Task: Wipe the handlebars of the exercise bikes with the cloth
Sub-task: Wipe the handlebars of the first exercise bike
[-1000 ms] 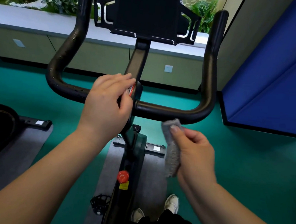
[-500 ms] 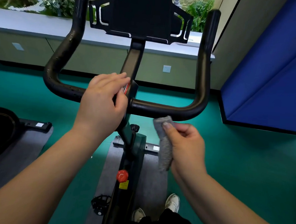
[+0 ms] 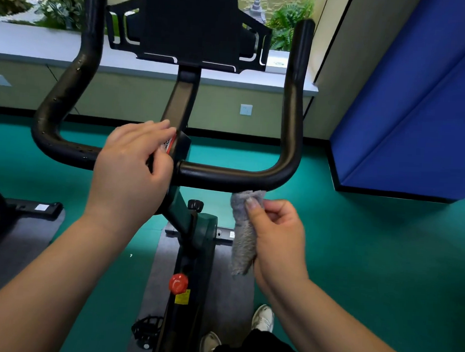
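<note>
Head view: grey cloth (image 3: 244, 230) pinched in right hand (image 3: 279, 240), top edge touching handlebar (image 3: 234, 176) underside.

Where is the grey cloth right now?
In the head view, right of centre: the grey cloth hangs from the right hand, its top touching the underside of the handlebar.

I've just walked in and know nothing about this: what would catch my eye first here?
The black handlebar of a bike fills the middle. The left hand grips it near the stem, while the right hand pinches a grey cloth whose top touches the bar's underside. A red knob stands out on the frame below, and a blue mat leans at the right.
</note>
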`<state>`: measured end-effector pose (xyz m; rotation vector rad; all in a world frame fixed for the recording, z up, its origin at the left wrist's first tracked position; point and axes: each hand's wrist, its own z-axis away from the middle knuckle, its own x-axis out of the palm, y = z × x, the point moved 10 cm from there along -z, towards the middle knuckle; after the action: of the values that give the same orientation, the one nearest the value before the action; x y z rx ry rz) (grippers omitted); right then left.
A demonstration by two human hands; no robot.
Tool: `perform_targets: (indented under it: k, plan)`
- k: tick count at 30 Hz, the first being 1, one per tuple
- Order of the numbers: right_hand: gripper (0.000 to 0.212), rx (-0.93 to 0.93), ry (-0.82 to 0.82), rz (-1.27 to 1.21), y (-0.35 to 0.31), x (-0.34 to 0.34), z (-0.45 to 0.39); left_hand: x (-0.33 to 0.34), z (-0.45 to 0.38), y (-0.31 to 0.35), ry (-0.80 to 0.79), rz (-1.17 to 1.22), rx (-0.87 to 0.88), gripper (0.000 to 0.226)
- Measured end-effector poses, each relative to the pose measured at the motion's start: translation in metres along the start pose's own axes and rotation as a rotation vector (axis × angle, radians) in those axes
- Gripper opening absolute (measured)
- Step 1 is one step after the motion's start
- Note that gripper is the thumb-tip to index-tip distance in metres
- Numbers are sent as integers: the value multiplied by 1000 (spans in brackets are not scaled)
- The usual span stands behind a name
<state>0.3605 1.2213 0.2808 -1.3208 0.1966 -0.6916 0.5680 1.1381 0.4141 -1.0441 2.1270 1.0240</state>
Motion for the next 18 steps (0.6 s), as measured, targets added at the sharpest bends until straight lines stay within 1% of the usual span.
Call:
perform_targets:
  k: [8, 13, 18]
  plan:
    - [21, -47, 67, -85, -25, -27, -16, 0, 0, 2, -23, -10, -8, 38]
    - [19, -85, 94, -88, -35, -37, -31, 0, 0, 3, -29, -20, -20, 37]
    - [16, -96, 123, -112, -55, -44, -54, 0, 0, 1, -37, -33, -72, 34]
